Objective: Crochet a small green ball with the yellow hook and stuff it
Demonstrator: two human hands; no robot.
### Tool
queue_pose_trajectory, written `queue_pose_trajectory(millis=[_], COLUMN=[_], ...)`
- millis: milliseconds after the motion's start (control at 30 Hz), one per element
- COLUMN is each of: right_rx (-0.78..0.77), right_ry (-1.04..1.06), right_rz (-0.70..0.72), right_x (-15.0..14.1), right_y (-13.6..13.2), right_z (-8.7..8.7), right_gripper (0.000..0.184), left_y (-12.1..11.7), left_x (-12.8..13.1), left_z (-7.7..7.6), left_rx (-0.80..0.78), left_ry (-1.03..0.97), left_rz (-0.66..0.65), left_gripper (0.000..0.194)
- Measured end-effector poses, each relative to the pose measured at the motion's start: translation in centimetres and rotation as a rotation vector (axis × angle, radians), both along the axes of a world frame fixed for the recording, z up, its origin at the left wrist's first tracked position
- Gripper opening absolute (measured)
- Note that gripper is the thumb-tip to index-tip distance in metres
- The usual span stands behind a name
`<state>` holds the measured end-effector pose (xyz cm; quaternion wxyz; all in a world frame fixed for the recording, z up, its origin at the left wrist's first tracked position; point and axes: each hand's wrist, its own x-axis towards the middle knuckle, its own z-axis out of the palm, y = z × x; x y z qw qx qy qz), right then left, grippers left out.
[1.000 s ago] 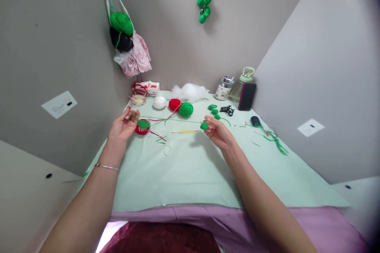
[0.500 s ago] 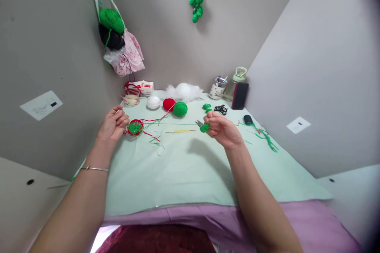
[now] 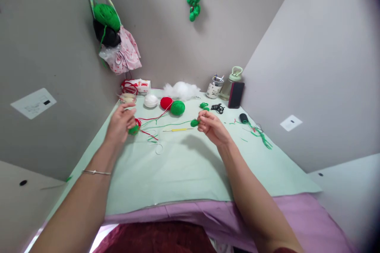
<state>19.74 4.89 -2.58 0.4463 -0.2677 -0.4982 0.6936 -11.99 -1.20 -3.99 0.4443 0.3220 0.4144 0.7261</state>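
Observation:
My right hand [image 3: 212, 127] is closed, its fingertips pinching a small green crocheted piece [image 3: 194, 123] above the table. A thin green strand runs from that piece leftward across the cloth. My left hand [image 3: 121, 123] hovers at the left with its fingers loosely apart and nothing visible in them. Just beside it, partly covered by the hand, sits a red and green yarn bundle [image 3: 134, 129]. Between the hands a yellow-handled crochet hook [image 3: 178, 129] lies on the cloth.
Behind lie a white yarn ball [image 3: 151, 101], a red ball [image 3: 166, 103], a green ball [image 3: 177, 108] and white stuffing [image 3: 182, 90]. A pen cup [image 3: 214, 87], bottle [image 3: 228, 87] and phone [image 3: 236, 95] stand at back right. Green yarn scraps [image 3: 264, 139] lie right.
The green strand, taut between my hands before, now hangs slack. My left fingers have loosened and spread. Scissor blades that showed at my right hand are no longer visible.

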Motion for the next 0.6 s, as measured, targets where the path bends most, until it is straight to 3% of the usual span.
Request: queue_pose_trajectory(millis=[133,233,600], right_rx=[-0.033,-0.038,0.007], right_ry=[-0.041,-0.070,-0.099], right_rz=[0.079,0.131,0.174], right_x=[-2.3,-3.4,-4.0], right_y=[-0.9,-1.6,-2.1], right_z=[-1.1,-1.6,-2.2], right_gripper=[0.035,0.036,0.033], left_y=[-1.1,-2.0,-2.4], left_x=[5.3,7.8,9.1], left_z=[-0.7,-1.1,-2.4], left_rx=[-0.056,-0.077,-0.066], left_ry=[0.143,0.235,0.336], left_rz=[-0.213,-0.356,-0.535], left_gripper=[0.043,0.039,0.022])
